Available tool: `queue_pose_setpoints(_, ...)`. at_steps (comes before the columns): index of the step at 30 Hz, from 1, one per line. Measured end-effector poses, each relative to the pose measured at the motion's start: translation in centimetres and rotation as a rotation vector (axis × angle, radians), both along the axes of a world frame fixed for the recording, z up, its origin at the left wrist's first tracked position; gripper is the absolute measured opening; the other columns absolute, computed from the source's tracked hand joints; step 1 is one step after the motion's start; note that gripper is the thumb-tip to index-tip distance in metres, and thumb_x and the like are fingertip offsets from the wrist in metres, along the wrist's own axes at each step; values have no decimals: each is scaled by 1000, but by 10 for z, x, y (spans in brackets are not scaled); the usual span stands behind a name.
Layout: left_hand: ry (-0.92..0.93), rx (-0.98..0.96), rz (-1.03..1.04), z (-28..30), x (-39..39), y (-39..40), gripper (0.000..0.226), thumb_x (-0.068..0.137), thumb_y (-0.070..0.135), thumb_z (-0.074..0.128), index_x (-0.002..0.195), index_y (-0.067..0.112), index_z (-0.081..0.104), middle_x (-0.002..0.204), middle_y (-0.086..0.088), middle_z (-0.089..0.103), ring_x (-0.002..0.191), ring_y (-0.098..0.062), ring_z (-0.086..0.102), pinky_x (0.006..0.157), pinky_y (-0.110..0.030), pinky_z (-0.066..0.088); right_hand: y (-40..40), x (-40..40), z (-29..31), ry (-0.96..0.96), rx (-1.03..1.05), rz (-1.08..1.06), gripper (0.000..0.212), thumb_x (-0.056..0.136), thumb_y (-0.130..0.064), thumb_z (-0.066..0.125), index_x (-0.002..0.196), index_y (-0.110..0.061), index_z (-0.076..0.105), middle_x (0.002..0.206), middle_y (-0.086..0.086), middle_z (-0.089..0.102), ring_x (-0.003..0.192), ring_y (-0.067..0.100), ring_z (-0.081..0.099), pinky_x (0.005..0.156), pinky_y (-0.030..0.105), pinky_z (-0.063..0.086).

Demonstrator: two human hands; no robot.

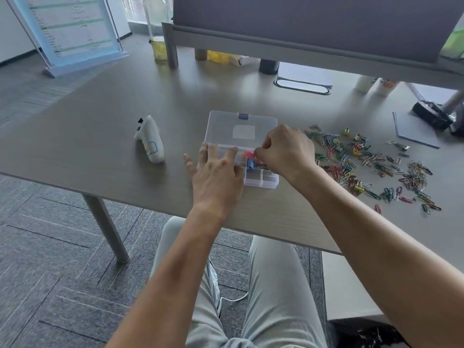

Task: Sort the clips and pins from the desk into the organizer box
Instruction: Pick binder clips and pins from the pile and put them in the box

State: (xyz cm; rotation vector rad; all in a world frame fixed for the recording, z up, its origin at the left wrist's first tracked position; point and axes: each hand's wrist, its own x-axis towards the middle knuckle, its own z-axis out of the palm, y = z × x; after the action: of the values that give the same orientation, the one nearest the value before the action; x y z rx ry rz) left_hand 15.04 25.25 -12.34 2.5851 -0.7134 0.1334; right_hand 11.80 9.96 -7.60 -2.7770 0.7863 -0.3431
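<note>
A clear plastic organizer box (263,181) lies open on the desk, its lid (241,128) folded back. My left hand (216,172) rests flat on the box's left side, fingers spread. My right hand (283,151) hovers over the middle compartments with fingers pinched together; what they pinch is hidden. A pink clip (248,154) and a blue clip (250,164) sit in the compartments beside my fingertips. A large scatter of coloured paper clips and binder clips (364,162) covers the desk to the right of the box.
A white handheld controller (150,139) lies left of the box. A grey sheet (414,129) and a dark device (431,115) lie at the far right. A partition, a bottle (158,28) and cups stand at the back. The desk's front edge is near my lap.
</note>
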Motion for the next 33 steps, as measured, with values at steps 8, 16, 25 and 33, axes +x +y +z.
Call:
queue_pose_setpoints(8,34,50,-32,11,-1,-18,38,101,34,34,128,33,62,157,-8,32,153,-27,7,117,-68,-2,-16,-9,6,-162,271,-78,17,74,-34,77,65,-20,78,54,-3,66,55,15,60,55,29,47)
queue_pose_setpoints(16,42,13,-32,10,-4,-23,39,101,34,36,134,27,56,155,-12,34,152,-29,11,118,-66,1,-24,-14,1,-242,461,-59,11,77,-33,78,72,-24,82,69,-9,73,63,8,65,66,29,56)
queue_pose_setpoints(25,55,-75,111,7,5,4,42,96,27,39,134,17,52,151,-11,40,149,-27,21,119,-63,7,1,12,0,-108,576,51,11,79,-31,82,73,-21,83,72,1,77,65,16,72,65,29,62)
queue_pose_setpoints(33,34,-20,9,7,4,5,43,99,30,38,141,29,47,159,-9,29,153,-27,12,119,-64,4,3,22,-6,-49,349,11,20,68,-44,87,69,-27,79,62,-6,71,71,16,70,66,32,57)
